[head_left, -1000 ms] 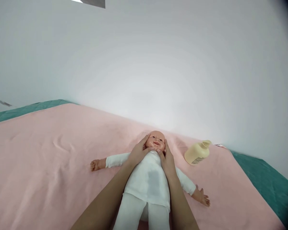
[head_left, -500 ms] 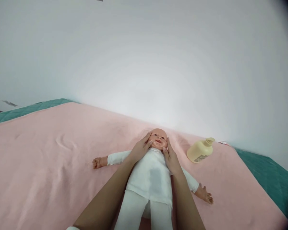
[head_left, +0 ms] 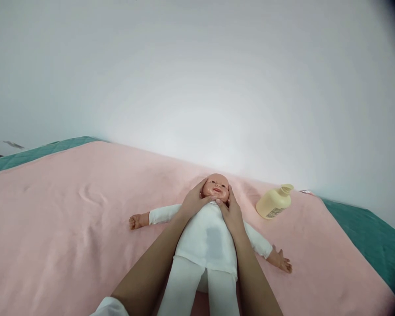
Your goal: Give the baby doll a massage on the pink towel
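Observation:
A baby doll (head_left: pixel 206 237) in white clothes lies face up with its arms spread, a grey patch on its front. My left hand (head_left: pixel 196 199) cups one side of its head, fingers along the cheek and ear, the thumb at the chin. On the other side, my right hand (head_left: pixel 231 213) holds the head the same way, its thumb tip close to the left one. Part of the fingers of both hands is hidden beside the head. To the right of the doll's head stands a pale yellow pump bottle (head_left: pixel 274 202), a little tilted in view.
A pink blanket (head_left: pixel 59 228) with some wrinkles lies under the doll. Green quilted padding (head_left: pixel 368 237) shows past its edges on the right and far left. Behind rises a plain pale wall (head_left: pixel 197 87).
Both thumbs have slid from the doll's cheeks down to its chin, coming closer together. My hands still rest on the head. The view has shifted slightly.

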The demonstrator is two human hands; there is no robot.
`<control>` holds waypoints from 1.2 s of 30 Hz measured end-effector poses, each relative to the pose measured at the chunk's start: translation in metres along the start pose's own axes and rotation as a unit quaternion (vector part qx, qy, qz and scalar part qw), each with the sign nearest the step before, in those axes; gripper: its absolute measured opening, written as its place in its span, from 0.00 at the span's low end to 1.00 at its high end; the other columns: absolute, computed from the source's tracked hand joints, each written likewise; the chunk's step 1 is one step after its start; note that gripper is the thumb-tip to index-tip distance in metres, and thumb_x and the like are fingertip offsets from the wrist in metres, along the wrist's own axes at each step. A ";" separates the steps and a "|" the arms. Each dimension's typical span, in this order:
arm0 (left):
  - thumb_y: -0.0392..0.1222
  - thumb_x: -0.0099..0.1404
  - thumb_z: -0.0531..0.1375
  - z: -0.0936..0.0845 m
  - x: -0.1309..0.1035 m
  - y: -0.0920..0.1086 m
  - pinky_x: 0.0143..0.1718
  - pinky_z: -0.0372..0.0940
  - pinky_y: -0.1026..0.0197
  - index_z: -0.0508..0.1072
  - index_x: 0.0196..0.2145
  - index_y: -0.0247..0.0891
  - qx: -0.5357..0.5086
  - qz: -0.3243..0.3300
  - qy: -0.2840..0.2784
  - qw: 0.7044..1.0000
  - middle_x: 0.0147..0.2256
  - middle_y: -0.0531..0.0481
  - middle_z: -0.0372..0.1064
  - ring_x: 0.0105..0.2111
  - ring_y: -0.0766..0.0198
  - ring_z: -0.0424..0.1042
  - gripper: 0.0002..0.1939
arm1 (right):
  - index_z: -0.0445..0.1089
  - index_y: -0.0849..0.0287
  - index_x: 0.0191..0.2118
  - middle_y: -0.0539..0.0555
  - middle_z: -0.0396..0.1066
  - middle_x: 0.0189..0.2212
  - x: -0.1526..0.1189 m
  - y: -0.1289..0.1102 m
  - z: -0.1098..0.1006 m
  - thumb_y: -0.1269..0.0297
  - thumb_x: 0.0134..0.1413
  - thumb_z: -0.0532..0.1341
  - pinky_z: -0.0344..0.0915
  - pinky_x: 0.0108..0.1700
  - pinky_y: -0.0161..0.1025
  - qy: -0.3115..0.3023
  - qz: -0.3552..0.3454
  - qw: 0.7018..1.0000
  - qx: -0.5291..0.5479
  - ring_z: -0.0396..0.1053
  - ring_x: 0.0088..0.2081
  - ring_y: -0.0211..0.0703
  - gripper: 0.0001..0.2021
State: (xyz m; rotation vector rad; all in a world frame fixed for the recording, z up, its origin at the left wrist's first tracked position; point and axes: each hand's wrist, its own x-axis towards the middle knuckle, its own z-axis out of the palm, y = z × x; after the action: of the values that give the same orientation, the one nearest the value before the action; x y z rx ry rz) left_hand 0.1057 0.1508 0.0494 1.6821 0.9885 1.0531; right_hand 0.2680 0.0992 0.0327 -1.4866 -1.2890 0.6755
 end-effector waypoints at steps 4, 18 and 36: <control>0.53 0.57 0.64 -0.001 -0.001 0.004 0.56 0.62 0.58 0.56 0.65 0.42 0.000 -0.016 -0.008 1.000 0.59 0.47 0.64 0.56 0.53 0.66 0.41 | 0.45 0.56 0.69 0.59 0.60 0.62 -0.001 -0.001 -0.001 0.47 0.56 0.58 0.62 0.58 0.53 0.008 -0.008 1.000 -0.027 0.66 0.57 0.56 0.40; 0.53 0.66 0.54 -0.011 0.001 0.006 0.62 0.54 0.56 0.50 0.67 0.43 0.065 -0.004 -0.052 0.997 0.64 0.51 0.54 0.62 0.55 0.58 0.36 | 0.39 0.62 0.69 0.60 0.53 0.65 0.004 0.004 -0.012 0.40 0.59 0.50 0.53 0.64 0.51 -0.051 -0.037 0.998 -0.018 0.58 0.63 0.52 0.42; 0.55 0.60 0.60 -0.010 0.002 0.009 0.60 0.57 0.56 0.53 0.66 0.39 0.093 0.022 -0.040 0.995 0.63 0.47 0.57 0.61 0.53 0.60 0.41 | 0.37 0.63 0.70 0.60 0.49 0.67 0.003 0.002 -0.010 0.39 0.57 0.52 0.51 0.66 0.51 -0.055 -0.029 0.998 -0.027 0.51 0.66 0.51 0.45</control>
State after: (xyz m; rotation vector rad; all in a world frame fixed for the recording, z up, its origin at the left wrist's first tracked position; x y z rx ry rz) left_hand 0.0987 0.1525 0.0606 1.8911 1.0270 0.9372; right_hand 0.2788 0.0988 0.0347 -1.4671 -1.4382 0.6972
